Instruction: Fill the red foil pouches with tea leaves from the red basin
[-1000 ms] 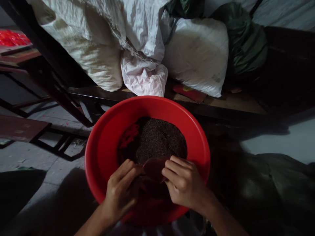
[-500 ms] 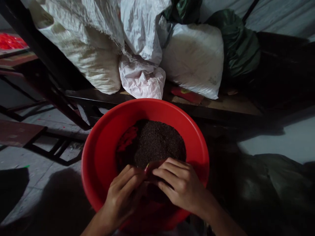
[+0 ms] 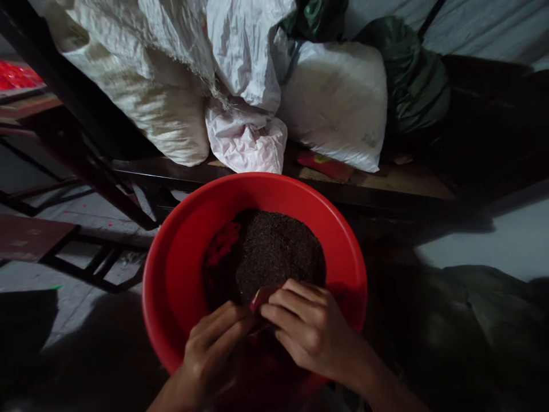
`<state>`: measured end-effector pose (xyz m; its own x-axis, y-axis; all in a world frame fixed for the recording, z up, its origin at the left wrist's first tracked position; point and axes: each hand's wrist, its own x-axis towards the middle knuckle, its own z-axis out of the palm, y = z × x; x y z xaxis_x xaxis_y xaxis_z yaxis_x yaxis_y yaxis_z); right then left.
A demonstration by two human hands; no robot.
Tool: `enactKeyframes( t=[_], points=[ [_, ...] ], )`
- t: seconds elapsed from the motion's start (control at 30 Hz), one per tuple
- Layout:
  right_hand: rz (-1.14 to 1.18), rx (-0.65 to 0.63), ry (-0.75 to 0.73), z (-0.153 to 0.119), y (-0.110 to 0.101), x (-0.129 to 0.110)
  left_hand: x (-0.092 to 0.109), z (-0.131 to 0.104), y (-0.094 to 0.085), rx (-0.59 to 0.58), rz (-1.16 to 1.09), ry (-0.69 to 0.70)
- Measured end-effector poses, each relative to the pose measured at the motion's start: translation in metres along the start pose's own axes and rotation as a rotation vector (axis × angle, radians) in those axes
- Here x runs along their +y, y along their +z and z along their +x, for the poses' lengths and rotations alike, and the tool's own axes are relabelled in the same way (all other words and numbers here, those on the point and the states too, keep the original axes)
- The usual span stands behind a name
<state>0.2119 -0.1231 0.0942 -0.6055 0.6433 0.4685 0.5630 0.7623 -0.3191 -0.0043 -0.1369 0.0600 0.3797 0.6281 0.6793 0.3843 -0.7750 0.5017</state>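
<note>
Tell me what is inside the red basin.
The red basin holds a mound of dark, loose material, with small red pieces to its left. What lies beneath the mound is covered, and the hands and shadow hide much of the near part.

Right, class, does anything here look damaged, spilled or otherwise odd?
Two small things. The white woven sack at the upper left has a frayed, ragged lower edge, so it looks worn or torn. Red specks lie loose on the floor at left, perhaps spilled. The dark heap sits inside the red basin.
</note>
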Motion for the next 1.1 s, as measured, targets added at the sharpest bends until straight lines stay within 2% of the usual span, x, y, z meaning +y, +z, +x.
enactKeyframes(
  t=[0.17, 0.3, 0.4, 0.5, 0.6, 0.73, 0.97, 1.1],
  points=[
    [0.001, 0.090, -0.097, 0.007, 0.002, -0.004, 0.001, 0.005, -0.005, -0.095, 0.058, 0.021],
    [-0.112, -0.011, -0.090, 0.011, 0.004, -0.004, 0.010, 0.023, -0.022, -0.139, 0.237, 0.085],
    [-0.145, -0.024, -0.208, 0.015, 0.005, -0.002, 0.013, 0.030, -0.029, -0.169, 0.291, 0.117],
    [-0.106, 0.029, -0.315, 0.018, 0.009, 0.003, 0.006, 0.018, -0.026, -0.109, 0.296, 0.183],
    [-0.130, 0.028, -0.348, 0.015, 0.010, 0.011, -0.007, -0.005, -0.017, -0.011, 0.337, 0.253],
    [-0.200, 0.033, -0.331, -0.005, 0.003, 0.030, -0.019, -0.028, -0.013, 0.072, 0.345, 0.207],
    [-0.285, 0.002, -0.250, -0.051, -0.025, 0.071, -0.018, -0.026, -0.019, 0.078, 0.291, 0.092],
    [-0.303, -0.006, -0.212, -0.062, -0.032, 0.080, -0.019, -0.016, -0.014, 0.140, 0.284, 0.120]
  ],
)
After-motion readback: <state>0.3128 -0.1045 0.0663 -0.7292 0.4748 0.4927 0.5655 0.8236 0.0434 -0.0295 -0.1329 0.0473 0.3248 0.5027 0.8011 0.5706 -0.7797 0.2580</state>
